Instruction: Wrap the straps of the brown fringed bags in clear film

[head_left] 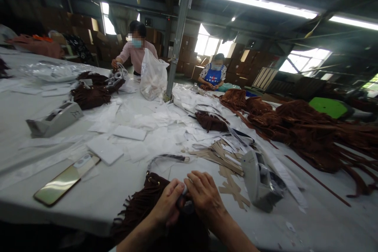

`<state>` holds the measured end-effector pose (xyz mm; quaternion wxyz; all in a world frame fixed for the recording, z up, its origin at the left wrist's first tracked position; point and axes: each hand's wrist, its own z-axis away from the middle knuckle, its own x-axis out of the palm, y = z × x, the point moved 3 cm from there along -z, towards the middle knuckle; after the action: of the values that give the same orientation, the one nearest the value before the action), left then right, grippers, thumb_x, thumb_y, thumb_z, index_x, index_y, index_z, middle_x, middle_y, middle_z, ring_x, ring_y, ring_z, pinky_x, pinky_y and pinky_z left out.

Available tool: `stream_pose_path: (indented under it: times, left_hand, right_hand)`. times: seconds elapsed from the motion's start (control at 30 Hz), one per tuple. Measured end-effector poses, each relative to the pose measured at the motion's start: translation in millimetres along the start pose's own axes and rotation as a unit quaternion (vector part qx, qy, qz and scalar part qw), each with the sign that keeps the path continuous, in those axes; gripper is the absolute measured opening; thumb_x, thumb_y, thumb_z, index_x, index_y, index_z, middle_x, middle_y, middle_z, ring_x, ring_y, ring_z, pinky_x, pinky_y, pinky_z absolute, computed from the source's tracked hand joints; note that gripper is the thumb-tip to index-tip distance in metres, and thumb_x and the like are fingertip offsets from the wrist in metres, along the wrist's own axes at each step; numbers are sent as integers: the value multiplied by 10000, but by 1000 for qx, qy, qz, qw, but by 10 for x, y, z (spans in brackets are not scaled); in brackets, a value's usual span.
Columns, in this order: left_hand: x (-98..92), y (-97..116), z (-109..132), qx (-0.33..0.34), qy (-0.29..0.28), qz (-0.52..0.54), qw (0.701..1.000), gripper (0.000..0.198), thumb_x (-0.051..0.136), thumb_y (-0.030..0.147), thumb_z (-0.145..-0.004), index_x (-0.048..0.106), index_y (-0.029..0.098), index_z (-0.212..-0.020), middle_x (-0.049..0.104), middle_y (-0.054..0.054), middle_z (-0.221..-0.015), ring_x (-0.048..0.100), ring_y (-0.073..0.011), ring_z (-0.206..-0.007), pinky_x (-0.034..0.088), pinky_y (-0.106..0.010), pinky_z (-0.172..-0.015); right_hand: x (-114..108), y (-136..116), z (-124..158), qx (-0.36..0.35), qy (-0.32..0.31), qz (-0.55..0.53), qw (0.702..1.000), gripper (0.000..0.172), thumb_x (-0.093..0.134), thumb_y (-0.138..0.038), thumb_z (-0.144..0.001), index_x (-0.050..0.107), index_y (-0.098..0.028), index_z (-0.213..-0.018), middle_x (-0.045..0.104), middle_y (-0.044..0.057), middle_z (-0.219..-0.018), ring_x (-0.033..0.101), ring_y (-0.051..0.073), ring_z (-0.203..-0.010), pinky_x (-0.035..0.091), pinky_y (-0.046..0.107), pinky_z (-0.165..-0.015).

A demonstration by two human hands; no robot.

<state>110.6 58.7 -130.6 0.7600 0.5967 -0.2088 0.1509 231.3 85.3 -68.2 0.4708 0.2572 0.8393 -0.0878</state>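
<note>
A dark brown fringed bag (141, 199) with metal eyelets lies at the table's near edge, partly under my forearms. Its wrapped grey strap (165, 157) arches up behind my fingers. My left hand (169, 201) is closed, thumb and fingers pinching at a small pale piece (185, 191). Against it, my right hand (203, 195) is closed too, its fingers bent over the same spot. What exactly they grip is mostly hidden, perhaps part of the strap. Just right of my hands lie flat tan paper strips (232, 189).
A grey tape dispenser (260, 183) stands at right, another tape dispenser (54, 118) at left. A phone (66, 181) lies near the left front. Brown fringed bags (295, 130) are heaped at right. Two people work across the table, near a post (178, 39) and a white plastic bag (153, 75).
</note>
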Motion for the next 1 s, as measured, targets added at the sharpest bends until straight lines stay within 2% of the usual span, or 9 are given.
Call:
stream_pose_path:
  times: [0.2,0.3,0.43,0.57,0.67,0.73,0.83,0.9,1.0]
  left_hand:
    - [-97,-120,-67,-22,-28,-34,999,394,607,545,-751,406,215,-828,507,89,-596,272,-9,-245,114,-149,-234]
    - [-100,-166,-75,-12,-19,-45,999,324,650,437,-747,437,206,-824,460,94,-595,302,-12,-325,201,-142,-309]
    - [-27,-167,-50,43,9,-28,999,283,691,372,-728,491,180,-782,442,65,-641,415,-67,-554,393,-171,-531]
    - [-5,-222,-22,58,-5,-30,998,280,706,383,-733,554,157,-800,526,18,-711,446,-114,-674,421,-217,-646]
    - [-72,-324,-31,34,3,-8,999,298,711,410,-735,575,163,-830,503,38,-651,410,-103,-610,384,-204,-593]
    - [-126,-392,-42,16,29,7,999,306,723,417,-716,575,167,-813,436,68,-576,336,-84,-538,325,-184,-524]
    - [-163,-460,-57,11,54,12,998,318,744,421,-673,570,169,-755,437,66,-571,316,-83,-531,305,-179,-504]
    - [-161,-485,-65,15,56,20,998,316,743,424,-668,564,174,-739,455,59,-586,343,-90,-549,329,-183,-526]
    - [-144,-494,-71,15,54,33,998,303,743,408,-671,558,181,-745,424,69,-560,347,-90,-541,340,-185,-537]
  right_hand:
    - [212,27,128,35,24,-34,999,272,340,-174,-997,589,-125,-1096,653,107,-1014,577,223,-944,386,408,-874]
    - [258,38,207,52,12,-51,997,266,352,-192,-996,575,-133,-1130,651,109,-1031,578,217,-945,385,400,-872]
    - [242,2,292,91,-25,-62,994,229,430,-208,-968,565,-145,-1141,645,100,-1015,576,223,-941,388,407,-881]
    - [198,-37,358,115,-79,-87,986,300,555,-279,-922,537,-191,-1209,633,81,-1086,566,228,-1009,382,424,-943]
    - [41,211,482,156,-48,-100,981,446,606,-384,-885,515,-208,-1285,596,104,-1219,526,242,-1132,365,444,-1008]
    - [-173,618,695,284,25,-86,955,402,555,-412,-893,579,-203,-1236,596,108,-1235,522,240,-1154,375,426,-1018]
    - [-578,1361,1257,544,145,-16,826,408,497,-476,-846,696,-165,-1019,639,132,-1153,555,271,-1092,413,412,-970]
    - [-779,1741,1614,615,154,7,774,457,486,-487,-805,719,-112,-922,680,187,-989,580,330,-997,432,462,-888]
    - [-866,2060,2001,678,121,-36,724,435,541,-519,-727,724,-131,-657,672,136,-635,622,310,-752,464,414,-735]
